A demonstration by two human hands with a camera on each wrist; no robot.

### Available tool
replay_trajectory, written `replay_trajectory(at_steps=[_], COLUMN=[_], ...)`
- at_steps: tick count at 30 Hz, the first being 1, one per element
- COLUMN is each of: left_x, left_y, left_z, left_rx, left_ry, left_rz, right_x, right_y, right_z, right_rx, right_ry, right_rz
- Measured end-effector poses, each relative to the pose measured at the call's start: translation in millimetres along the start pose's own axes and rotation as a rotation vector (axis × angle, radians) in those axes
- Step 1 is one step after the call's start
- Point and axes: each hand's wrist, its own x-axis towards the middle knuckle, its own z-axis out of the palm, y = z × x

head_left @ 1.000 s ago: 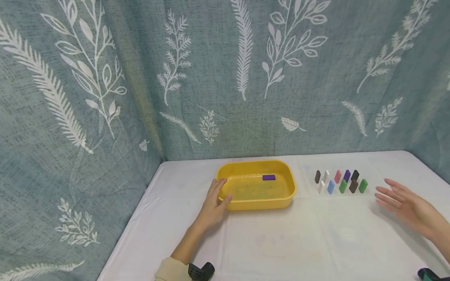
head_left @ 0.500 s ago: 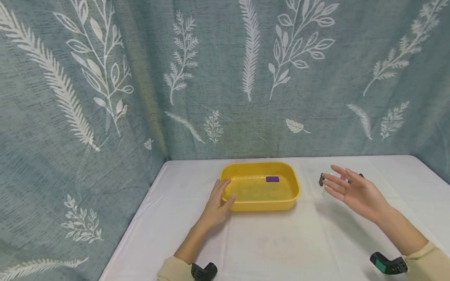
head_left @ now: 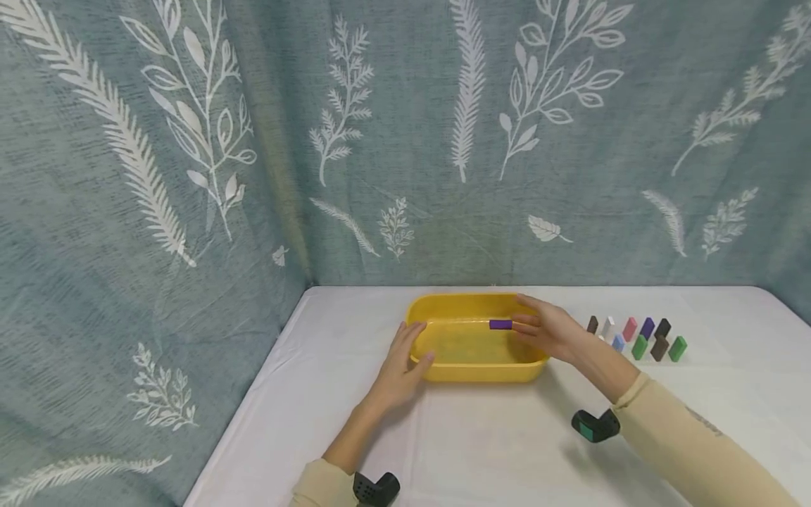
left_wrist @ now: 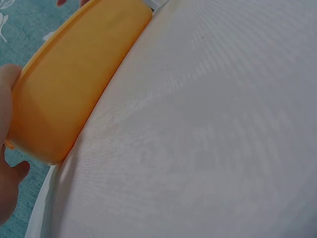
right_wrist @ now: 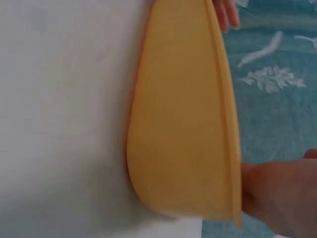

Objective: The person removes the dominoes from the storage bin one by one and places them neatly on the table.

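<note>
A yellow plastic tub (head_left: 478,373) sits on the white-covered table. My left hand (head_left: 394,370) rests at its left end, fingers and thumb relaxed over the rim; the left wrist view shows this hand at the tub's edge. Inside the tub, against the back, lies a small purple domino-like block (head_left: 500,324). My right hand (head_left: 550,329) reaches over the tub's right end, its fingers extended inside, close to the purple block. Whether they touch it cannot be told. In the right wrist view the tub wall (right_wrist: 183,114) hides the fingertips.
Right of the tub, several domino-like blocks stand in two rows, among them a pink block (head_left: 629,329), a black block (head_left: 662,329) and a green block (head_left: 678,348). My right forearm partly covers the left ones. A patterned blue-green curtain (head_left: 431,239) hangs behind the table.
My right hand has swept left, from beyond the standing blocks, across them and over the tub. My left hand stays on the rim. The head view has shifted slightly.
</note>
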Motion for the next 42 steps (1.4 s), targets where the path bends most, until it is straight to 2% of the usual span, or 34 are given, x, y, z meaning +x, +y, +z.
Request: replay_trajectory(at_steps=[5, 8, 11, 16, 25, 28, 32, 34, 38, 42], left_x=[3.8, 5.5, 6.6, 6.2, 6.3, 6.5, 7.3, 7.6, 8.6, 8.5], left_y=[1.5, 3.7, 5.0, 6.5, 5.1, 5.3, 4.8, 4.2, 3.3, 5.1], left_z=[3.8, 5.1, 5.7, 5.7, 4.2, 4.4, 4.9, 5.0, 5.8, 6.0], left_rx=[0.016, 0.023, 0.025, 0.037, 0.055, 0.045, 0.044, 0.045, 0.043, 0.047], left_ry=[-0.006, -0.011, -0.012, -0.007, 0.01, 0.005, 0.006, 0.01, 0.01, 0.012], left_rz=[0.012, 0.008, 0.004, -0.014, -0.03, -0.024, -0.022, -0.021, -0.018, -0.021], right_x=[21.5, 31.1, 41.2, 54.1, 64.8, 68.0, 75.5, 80.5, 89.3, 95.9], right_y=[5, 8, 13, 22, 37, 41, 43, 42, 42, 44], right_z=[7, 6, 8, 21, 53, 58, 61, 62, 65, 73], right_rx=[-0.173, -0.236, -0.269, -0.332, -0.439, -0.519, -0.654, -0.663, -0.59, -0.619], right_ry=[0.132, 0.171, 0.174, 0.123, -0.085, -0.079, 0.003, 0.019, -0.001, 0.008], right_rz=[0.045, 0.047, 0.041, 0.048, 0.04, 0.009, -0.079, -0.101, -0.094, -0.107])
